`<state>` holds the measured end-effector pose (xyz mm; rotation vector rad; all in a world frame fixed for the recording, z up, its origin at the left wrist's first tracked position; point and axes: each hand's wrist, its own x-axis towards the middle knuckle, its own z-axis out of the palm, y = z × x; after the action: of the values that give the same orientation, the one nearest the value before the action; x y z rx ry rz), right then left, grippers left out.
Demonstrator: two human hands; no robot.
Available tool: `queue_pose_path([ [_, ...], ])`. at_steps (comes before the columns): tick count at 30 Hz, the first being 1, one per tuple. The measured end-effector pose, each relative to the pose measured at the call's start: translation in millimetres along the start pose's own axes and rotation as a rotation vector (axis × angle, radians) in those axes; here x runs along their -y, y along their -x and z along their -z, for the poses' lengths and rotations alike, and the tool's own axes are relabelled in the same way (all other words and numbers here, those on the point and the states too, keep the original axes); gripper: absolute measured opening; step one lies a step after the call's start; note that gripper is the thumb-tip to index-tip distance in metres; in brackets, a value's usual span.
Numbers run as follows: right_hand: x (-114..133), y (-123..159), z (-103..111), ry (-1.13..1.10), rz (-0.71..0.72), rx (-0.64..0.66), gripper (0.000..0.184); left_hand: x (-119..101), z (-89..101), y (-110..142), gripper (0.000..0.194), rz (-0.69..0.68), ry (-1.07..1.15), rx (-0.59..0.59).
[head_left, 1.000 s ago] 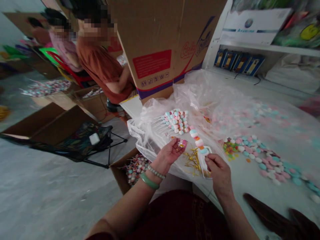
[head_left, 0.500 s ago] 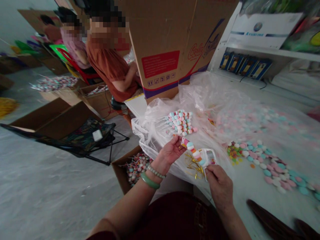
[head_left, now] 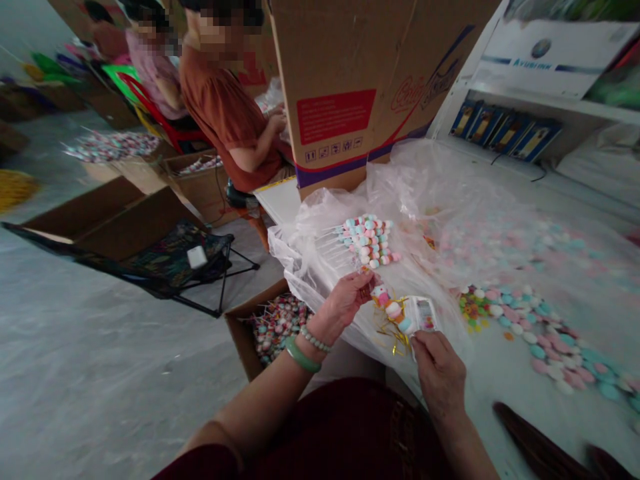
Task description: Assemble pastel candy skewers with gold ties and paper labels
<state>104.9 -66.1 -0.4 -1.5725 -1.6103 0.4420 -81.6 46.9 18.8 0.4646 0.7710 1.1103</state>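
My right hand (head_left: pixel 440 367) pinches the lower end of a marshmallow skewer (head_left: pixel 395 311), which tilts up toward the left. A small printed plastic wrapper (head_left: pixel 380 293) covers the skewer's upper end, and my left hand (head_left: pixel 349 300) is closed on that wrapper. Gold twist ties (head_left: pixel 396 345) lie on the table below the skewer. Just behind the right hand is a white packet (head_left: pixel 424 313) with a printed face. Beyond my left hand, several finished-looking skewers (head_left: pixel 369 237) are stacked with their sticks pointing left.
Loose pastel candies (head_left: pixel 555 333) and small green-yellow gummies (head_left: pixel 473 308) lie on the right of the table. Clear plastic sheeting (head_left: pixel 340 207) spreads beneath. A tall carton (head_left: pixel 345 80) stands behind. A box of skewers (head_left: pixel 277 327), a folding chair (head_left: pixel 170 267) and a seated co-worker (head_left: pixel 225 120) are left.
The skewer's top has moved left to my left hand, and the wrapper now sits over it. My view has shifted slightly to the right.
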Motion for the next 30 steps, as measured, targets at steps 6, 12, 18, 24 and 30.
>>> queue_pose_path([
  [6,1,-2,-6,-0.26,-0.391,0.109,0.02,5,2.3,6,0.018,0.12,0.009,-0.017],
  [12,4,-7,-11,-0.186,-0.381,0.127,0.018,18,-6.1,10,0.023,0.092,0.076,0.069],
  [18,2,-6,-16,-0.337,-0.449,0.148,0.017,33,-6.3,12,0.026,0.089,0.114,0.08],
  [24,3,-4,-20,-0.988,-0.899,0.425,0.021,41,-7.3,13,0.029,0.125,0.152,0.051],
  [30,-3,-7,-21,-1.411,-1.087,0.632,0.023,43,-7.9,15,0.032,0.124,0.008,0.096],
])
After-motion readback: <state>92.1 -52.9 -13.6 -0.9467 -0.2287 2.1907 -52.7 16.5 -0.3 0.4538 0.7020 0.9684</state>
